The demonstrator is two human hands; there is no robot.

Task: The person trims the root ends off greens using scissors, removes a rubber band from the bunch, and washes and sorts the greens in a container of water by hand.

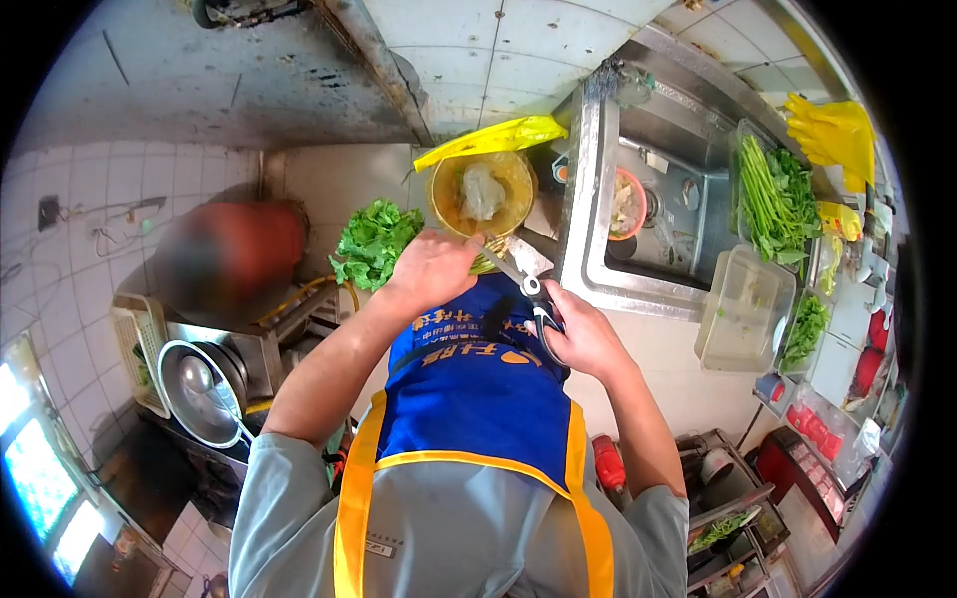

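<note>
My left hand (435, 267) is closed round the stems of a bunch of leafy greens (379, 242), whose leaves spread out to the left. The stem ends (486, 257) stick out on its right side. In my right hand (581, 334) are black-handled scissors (531, 288), their blades pointing up and left toward the stem ends. Just beyond my left hand stands a yellowish bin (446, 199) with a pale plastic bag (482, 192) inside. A bright yellow bag (498, 138) lies along the bin's far rim.
A steel sink (588, 229) at the right holds a red-rimmed bowl (626, 204). Beyond it are a basket of long-stemmed greens (773, 194), a clear tub (743, 309) and yellow gloves (827, 135). Metal pans (199, 392) and a red, blurred round object (239, 254) are at the left.
</note>
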